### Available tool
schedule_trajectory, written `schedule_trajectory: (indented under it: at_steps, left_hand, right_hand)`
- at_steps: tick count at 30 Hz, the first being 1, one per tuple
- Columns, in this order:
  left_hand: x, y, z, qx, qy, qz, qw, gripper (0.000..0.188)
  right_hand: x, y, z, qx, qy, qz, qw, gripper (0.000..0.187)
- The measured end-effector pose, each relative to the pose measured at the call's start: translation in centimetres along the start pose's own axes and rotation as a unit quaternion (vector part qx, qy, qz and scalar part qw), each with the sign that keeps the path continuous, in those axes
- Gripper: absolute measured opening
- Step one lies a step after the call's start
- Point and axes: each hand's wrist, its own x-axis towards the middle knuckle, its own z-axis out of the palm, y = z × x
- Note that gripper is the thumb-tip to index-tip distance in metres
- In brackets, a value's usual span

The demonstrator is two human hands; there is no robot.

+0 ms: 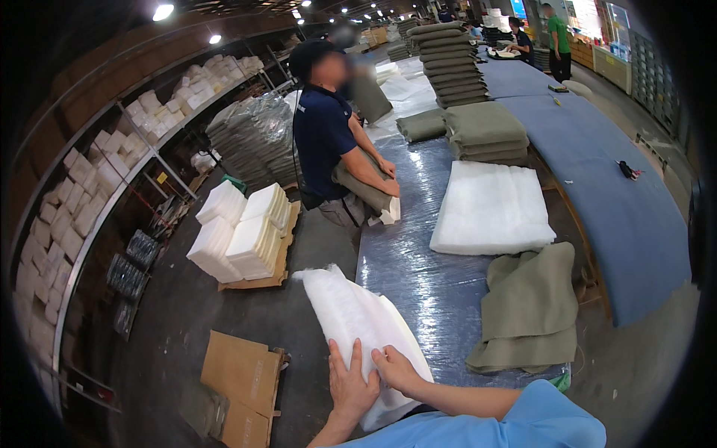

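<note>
Both hands are on a soft white padding piece (pixel 351 310), which lies directly under the fingers and reaches outward beyond the grip to a frayed far end; its lower part hangs back toward the wearer. The left hand (pixel 354 382) rests on it with fingers spread. The right hand (pixel 397 369), just beside it, has its fingers bent against the padding (whether they pinch a fold, I cannot tell).

Right of the grip, the padding's edge meets the plastic-covered table (pixel 448 321), where a rumpled olive cloth (pixel 529 310) lies, with a folded white batting (pixel 493 209) farther out. Left of the grip and lower sits flattened cardboard (pixel 237 388); beyond the grip, a co-worker (pixel 323 145) handles an olive piece (pixel 362 183).
</note>
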Motion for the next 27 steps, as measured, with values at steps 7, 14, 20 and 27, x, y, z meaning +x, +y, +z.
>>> schedule_trajectory:
  at_steps: [7,14,20,27]
  left_hand:
    - [0.6,1.4,-0.5,-0.034,-0.038,0.004,0.999,0.083]
    - [0.5,0.7,-0.4,0.001,-0.035,0.007,0.999,0.087]
    - [0.9,1.7,-0.3,0.002,-0.046,-0.002,0.999,0.081]
    - [1.4,0.0,-0.4,-0.094,-0.038,0.020,0.995,0.065]
  right_hand:
    - [1.5,4.3,0.1,-0.004,0.042,-0.135,0.990,0.030]
    - [0.2,2.7,-2.5,0.099,-0.103,0.060,0.988,0.028]
    - [-0.8,2.7,-2.2,0.105,-0.052,0.062,0.991,0.029]
    - [0.1,6.3,-0.8,-0.011,0.041,-0.155,0.987,0.029]
